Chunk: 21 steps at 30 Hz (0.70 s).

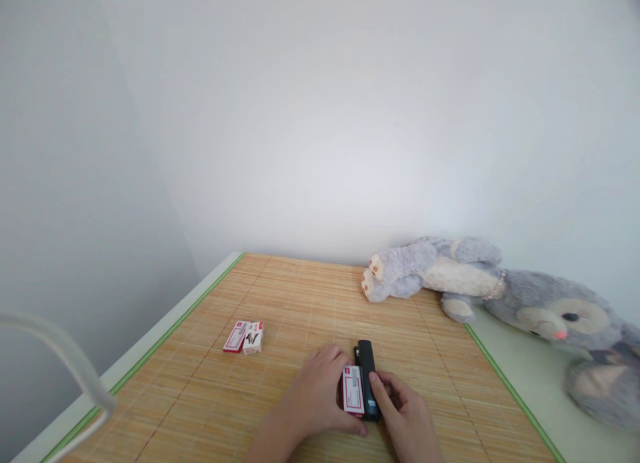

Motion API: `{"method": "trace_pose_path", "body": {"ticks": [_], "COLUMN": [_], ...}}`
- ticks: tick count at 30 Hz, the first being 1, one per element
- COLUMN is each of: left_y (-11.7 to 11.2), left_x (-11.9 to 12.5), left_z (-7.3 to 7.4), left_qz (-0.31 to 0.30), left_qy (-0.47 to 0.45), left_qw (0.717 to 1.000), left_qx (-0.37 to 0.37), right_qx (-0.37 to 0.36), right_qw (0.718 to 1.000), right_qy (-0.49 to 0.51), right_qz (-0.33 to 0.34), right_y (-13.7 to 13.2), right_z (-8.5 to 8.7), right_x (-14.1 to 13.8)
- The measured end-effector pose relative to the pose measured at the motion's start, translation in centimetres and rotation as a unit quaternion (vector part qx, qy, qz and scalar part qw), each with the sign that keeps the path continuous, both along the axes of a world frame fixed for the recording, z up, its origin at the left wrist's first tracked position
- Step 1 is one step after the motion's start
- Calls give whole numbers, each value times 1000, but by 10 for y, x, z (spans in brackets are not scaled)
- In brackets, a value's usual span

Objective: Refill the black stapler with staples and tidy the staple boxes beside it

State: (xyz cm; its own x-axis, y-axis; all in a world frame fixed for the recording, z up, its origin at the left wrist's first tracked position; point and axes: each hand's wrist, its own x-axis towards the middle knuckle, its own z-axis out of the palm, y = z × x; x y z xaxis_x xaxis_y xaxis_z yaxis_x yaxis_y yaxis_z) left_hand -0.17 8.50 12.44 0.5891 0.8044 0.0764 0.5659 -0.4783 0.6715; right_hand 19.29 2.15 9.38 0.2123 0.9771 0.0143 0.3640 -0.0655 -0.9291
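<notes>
A black stapler (pixel 367 370) lies on the bamboo mat, its long side running away from me. Against its left side sits a small white box with red edges (pixel 353 391). My left hand (pixel 317 393) is curled around the box's left side, the thumb at its near end. The fingers of my right hand (pixel 407 416) are bent, with the thumb and index finger pressed to the stapler's right side. My left palm hides the box's left edge.
Farther left lie a flat red-and-white box (pixel 234 338) and a small white box with a dark picture (pixel 253 338), touching. A grey plush toy (pixel 463 276) stretches along the back right. A pale curved cable (pixel 83 363) crosses the left foreground. The bamboo mat (pixel 300 290) has green edging.
</notes>
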Motion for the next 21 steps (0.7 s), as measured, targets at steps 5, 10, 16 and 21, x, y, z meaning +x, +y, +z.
{"method": "trace_pose_path", "body": {"ticks": [5,10,16,21], "left_y": [-19,7,45,17], "left_x": [-34,-148,-231,-237], "left_z": [22,28,-5,-12], "left_qz": [22,231,189,259], "left_qy": [-79,-107,43,-3], "left_qw": [995,963,977,961], "left_qx": [-53,85,94,94], "right_qx": [-5,-2,-13,-14], "right_qw": [1000,1000,1000,1000], "right_qy": [1,-1,-27,-17], "right_qz": [-6,-11,-1,-4], "right_y": [-2,-4,-4,-4], "right_z": [8,10,2,-1], "right_x": [0,0,3,3]}}
